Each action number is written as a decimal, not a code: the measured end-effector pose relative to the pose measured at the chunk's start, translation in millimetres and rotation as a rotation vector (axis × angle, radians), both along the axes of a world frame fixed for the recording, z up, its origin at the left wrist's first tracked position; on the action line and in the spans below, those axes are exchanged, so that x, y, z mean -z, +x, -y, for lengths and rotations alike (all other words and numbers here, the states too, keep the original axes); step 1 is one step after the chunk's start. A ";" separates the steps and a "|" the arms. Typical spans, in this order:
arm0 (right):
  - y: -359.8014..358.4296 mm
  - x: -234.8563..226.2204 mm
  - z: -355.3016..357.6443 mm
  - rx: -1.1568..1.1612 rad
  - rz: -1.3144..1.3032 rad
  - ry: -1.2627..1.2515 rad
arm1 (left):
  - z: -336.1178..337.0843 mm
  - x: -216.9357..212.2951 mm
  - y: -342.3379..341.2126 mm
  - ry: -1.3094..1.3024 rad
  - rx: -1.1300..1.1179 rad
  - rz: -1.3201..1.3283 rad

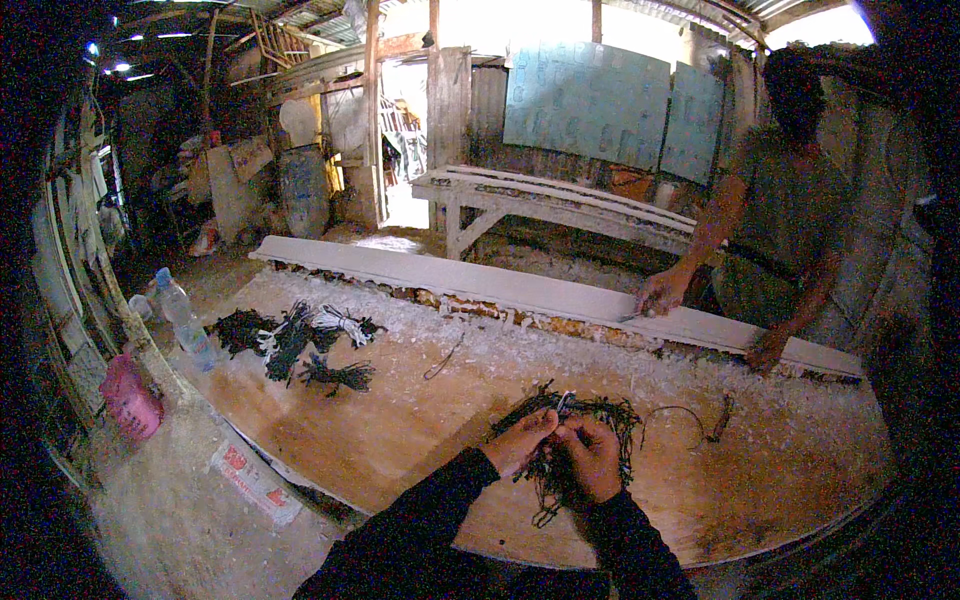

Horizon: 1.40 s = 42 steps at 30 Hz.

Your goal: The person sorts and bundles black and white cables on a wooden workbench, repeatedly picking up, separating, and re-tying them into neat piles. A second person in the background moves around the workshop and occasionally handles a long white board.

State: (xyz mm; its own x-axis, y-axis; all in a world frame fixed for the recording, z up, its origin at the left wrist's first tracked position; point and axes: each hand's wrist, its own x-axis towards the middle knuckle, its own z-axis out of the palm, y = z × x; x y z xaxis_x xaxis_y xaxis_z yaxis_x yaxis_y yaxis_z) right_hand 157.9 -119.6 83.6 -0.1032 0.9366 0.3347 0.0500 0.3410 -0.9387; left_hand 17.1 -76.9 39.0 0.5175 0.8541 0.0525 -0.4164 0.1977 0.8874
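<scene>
A loose tangle of dark, knotted cords (622, 418) lies on the plywood table top (420, 440) under my two hands. My left hand (524, 441) is closed, its thumb and fingers pinched at the top of the tangle. Beside it my right hand (592, 457) is also closed, its fingertips almost meeting the left ones. A small pale bluish strand (565, 402) sticks up between the fingertips; the cords in both grips are partly hidden by my fingers. Several more bundles of dark cord (290, 345), a few tied with white, rest at the table's left.
A long white moulding (450, 275) spans the far edge, amid white crumbs. Across the table a co-worker's hand (664, 290) touches it with a small tool. A water bottle (186, 322) and pink bag (132, 398) are at left. A thin wire (680, 408) lies right of the tangle.
</scene>
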 end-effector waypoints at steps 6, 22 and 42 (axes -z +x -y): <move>-4.9 -5.2 3.1 0.035 -0.147 -0.036 | -24.0 29.5 10.9 0.519 0.030 -0.095; 1.2 2.2 -5.1 0.203 0.109 0.226 | -5.2 -11.0 -2.3 0.503 0.001 -0.439; -1.5 -10.2 -3.2 0.121 -0.153 0.020 | -11.5 1.1 3.7 0.508 -0.035 -0.286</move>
State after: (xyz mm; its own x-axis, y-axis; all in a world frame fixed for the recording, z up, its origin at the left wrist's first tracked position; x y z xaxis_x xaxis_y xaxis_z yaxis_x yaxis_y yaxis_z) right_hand 156.4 -116.4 93.7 0.0636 0.9321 0.3565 -0.0505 0.3597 -0.9317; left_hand 20.9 -65.4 37.9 0.5437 0.7749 0.3223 -0.1447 -0.2918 0.9455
